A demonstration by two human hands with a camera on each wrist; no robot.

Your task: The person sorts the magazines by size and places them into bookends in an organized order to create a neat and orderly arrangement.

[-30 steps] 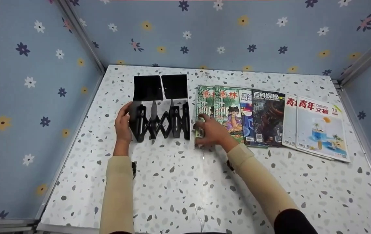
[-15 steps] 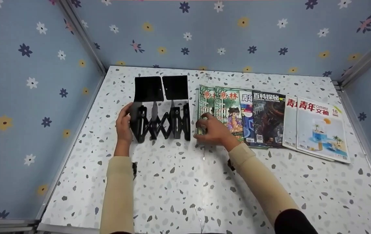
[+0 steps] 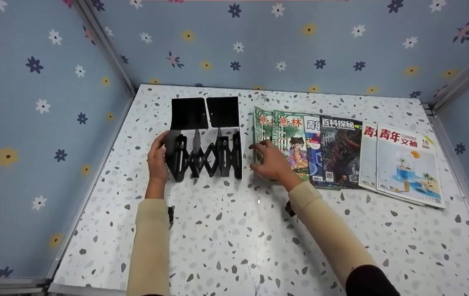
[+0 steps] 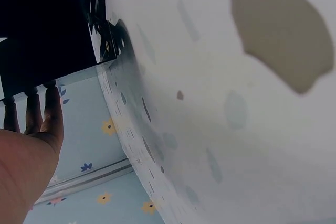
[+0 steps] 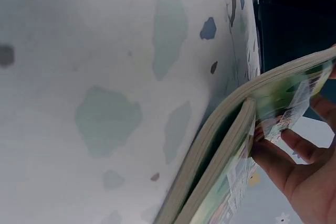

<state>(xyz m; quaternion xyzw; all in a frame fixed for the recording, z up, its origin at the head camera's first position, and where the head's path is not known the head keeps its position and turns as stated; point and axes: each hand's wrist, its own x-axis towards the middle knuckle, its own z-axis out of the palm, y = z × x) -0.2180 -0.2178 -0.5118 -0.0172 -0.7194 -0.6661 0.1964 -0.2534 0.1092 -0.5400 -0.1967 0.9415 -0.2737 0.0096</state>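
Flowered blue walls [image 3: 259, 41] border a speckled table [image 3: 213, 238]. Left of the frame's centre, the left hand [image 3: 158, 162] rests straight fingers [image 4: 51, 111] against a black rack [image 3: 222, 152]; right of centre, the right hand [image 3: 273, 164] grips the leftmost green magazine [image 3: 263, 130] (its edge bent upward).

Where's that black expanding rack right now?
In the head view, the black expanding rack sits on the speckled table left of centre, with the left hand touching its left side and the row of overlapping magazines to its right.
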